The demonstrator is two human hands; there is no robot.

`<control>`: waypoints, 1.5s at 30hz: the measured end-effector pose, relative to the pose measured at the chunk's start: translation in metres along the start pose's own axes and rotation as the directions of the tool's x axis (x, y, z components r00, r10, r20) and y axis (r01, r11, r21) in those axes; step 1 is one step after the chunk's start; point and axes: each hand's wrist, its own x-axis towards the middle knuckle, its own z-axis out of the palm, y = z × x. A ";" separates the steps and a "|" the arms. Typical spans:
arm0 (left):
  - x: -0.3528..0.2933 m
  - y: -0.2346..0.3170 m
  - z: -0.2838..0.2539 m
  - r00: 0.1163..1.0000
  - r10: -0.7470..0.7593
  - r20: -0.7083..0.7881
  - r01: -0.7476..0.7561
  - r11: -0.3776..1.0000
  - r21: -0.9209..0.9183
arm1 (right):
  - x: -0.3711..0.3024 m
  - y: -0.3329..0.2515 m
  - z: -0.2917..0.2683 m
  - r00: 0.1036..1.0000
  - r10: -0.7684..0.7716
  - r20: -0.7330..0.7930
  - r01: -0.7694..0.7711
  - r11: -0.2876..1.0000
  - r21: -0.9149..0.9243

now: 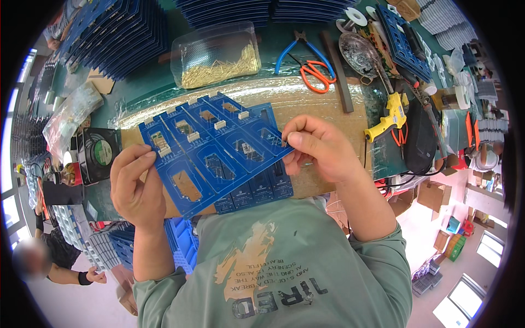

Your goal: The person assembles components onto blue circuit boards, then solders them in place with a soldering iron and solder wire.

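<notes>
A blue circuit board panel (pixel 212 146) is held tilted above the bench, with rectangular and oval cut-outs and several small white connectors along its far part. My left hand (pixel 136 186) grips its left edge between thumb and fingers. At the right corner, my right hand (pixel 324 147) is closed, thumb and index finger pinched at the board's edge. Whether a small part sits in that pinch is hard to make out. Partly hidden under the panel lies a second blue board (pixel 262 190).
Beyond the board stands a clear plastic tray (pixel 183 57) of thin gold-coloured pins. Blue-handled cutters (pixel 284 57), orange-handled scissors (pixel 314 79) and a yellow soldering gun (pixel 391 117) lie to the right. Stacked blue boards (pixel 120 38) and a black fan (pixel 98 153) are left. Another person's hand (pixel 97 276) shows lower left.
</notes>
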 end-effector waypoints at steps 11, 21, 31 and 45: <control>0.001 0.012 -0.004 0.996 0.089 0.011 -0.089 0.990 0.108 | -0.010 -0.006 0.008 0.971 -0.208 -0.116 0.184 0.965 -0.187; 0.001 0.032 -0.012 0.968 -0.198 0.153 0.241 0.901 -0.360 | -0.022 -0.027 -0.012 0.791 -0.608 0.064 0.611 0.790 -0.045; -0.012 0.074 0.037 0.704 -0.392 0.592 0.710 0.375 -0.596 | -0.019 -0.027 -0.020 0.787 -0.563 -0.254 0.553 0.825 -0.116; 0.065 0.065 0.095 0.739 -0.387 0.552 0.626 0.697 -0.350 | 0.001 0.032 -0.056 0.981 -0.099 0.166 0.015 0.894 0.447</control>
